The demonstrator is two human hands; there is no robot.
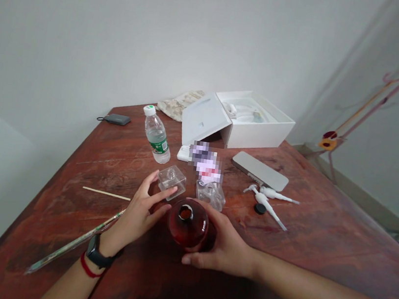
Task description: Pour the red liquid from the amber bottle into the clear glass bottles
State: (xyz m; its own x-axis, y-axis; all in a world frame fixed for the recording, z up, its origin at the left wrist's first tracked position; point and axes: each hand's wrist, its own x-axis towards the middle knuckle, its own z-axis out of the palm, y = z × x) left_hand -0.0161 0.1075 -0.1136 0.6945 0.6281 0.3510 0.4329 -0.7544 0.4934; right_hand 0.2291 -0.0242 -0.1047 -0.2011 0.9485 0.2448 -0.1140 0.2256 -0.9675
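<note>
My right hand (221, 241) wraps around a round red glass bottle (188, 223), whose open neck points up toward me. My left hand (138, 215) is next to it with its fingers spread, holding nothing. Its fingertips reach the near edge of a square clear glass bottle (171, 182) lying on its side. A second clear glass bottle (210, 194) stands just beyond the red one. Behind that is a pixelated, blurred item (205, 162) that I cannot identify.
The reddish wooden table (65, 210) holds a water bottle (157, 134), an open white box (254, 127), a silver case (259, 170), white pump dispensers (267, 198), a black cap (260, 208), a wooden stick (106, 193) and a long brush (75, 243).
</note>
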